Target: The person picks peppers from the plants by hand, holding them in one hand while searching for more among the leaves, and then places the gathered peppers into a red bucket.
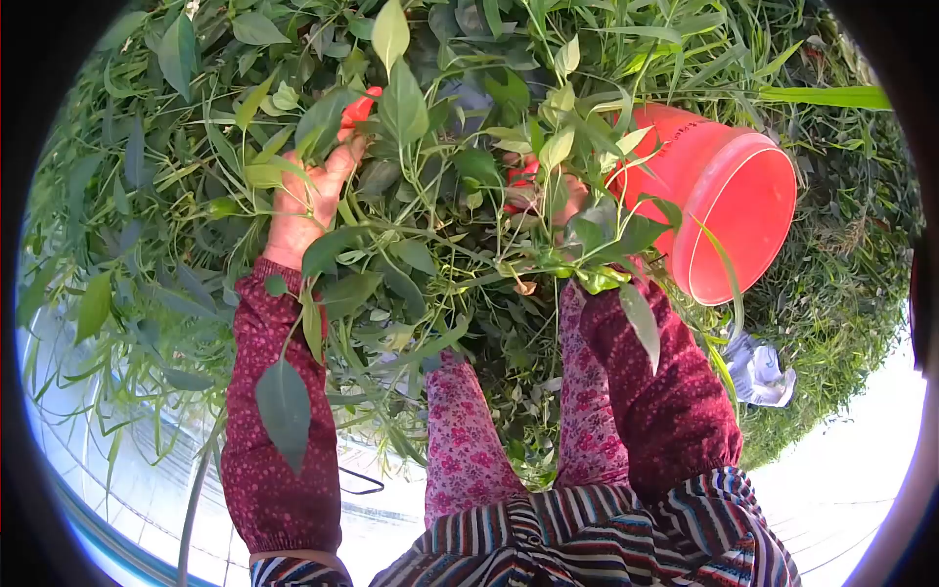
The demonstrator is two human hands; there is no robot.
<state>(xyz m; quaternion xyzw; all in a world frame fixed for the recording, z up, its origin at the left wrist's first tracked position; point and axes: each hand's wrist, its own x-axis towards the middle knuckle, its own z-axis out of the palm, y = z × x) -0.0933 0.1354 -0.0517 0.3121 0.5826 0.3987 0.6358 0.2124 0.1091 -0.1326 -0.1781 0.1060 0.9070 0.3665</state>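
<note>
My left hand point(315, 196) reaches into the leafy pepper plants point(401, 108), with its fingers closed at the lower end of a red pepper point(359, 112). Leaves cover part of those fingers. Further right, my right hand point(571, 199) is mostly hidden behind foliage; its fingers appear curled beside red peppers point(521, 178), which seem to be in its grasp. A green pepper point(601, 279) hangs just below that hand. Close by on the right, a pinkish-red bucket point(675, 157) leans with its mouth facing right and downward.
Dense stems and long grass point(831, 264) surround both hands. A crumpled white and grey thing point(760, 374) lies below the bucket. Pale sheeting point(381, 509) shows at the lower left. My legs in flowered trousers point(468, 430) stand among the plants.
</note>
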